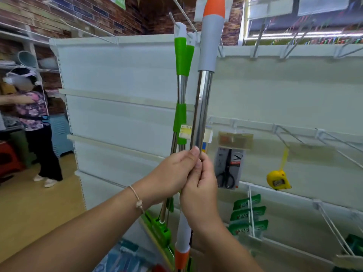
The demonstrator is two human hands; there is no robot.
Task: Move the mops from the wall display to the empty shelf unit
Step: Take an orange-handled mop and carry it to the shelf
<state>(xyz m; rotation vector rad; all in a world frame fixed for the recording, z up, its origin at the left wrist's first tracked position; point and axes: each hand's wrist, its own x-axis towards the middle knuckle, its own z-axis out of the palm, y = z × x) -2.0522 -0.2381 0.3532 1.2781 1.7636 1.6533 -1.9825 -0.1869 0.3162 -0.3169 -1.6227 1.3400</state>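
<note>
The left hand [174, 170] and the right hand [203, 195] both grasp the chrome-poled mop with grey-and-orange grips [202, 107], fingers curled round the pole, the left just above the right. The mop stands almost upright in front of the white metal shelf unit [117, 75]. Just to its left, two green-gripped chrome mops [181, 55] hang from a hook on that unit. A pair of packaged black scissors [227, 169] hangs to the right.

Scissors [227, 169]: black-handled, in a clear pack under a card header, hanging upright.
Tape measure [278, 180]: yellow, dangling from a yellow strap, right of the scissors.
Green packets [248, 213]: stacked on one peg, below the scissors.
Person [35, 118]: far left, floral top, dark trousers, pale shoes.
Red stool [8, 160]: on the floor, left edge.
Brick wall [98, 14]: top left.
</note>
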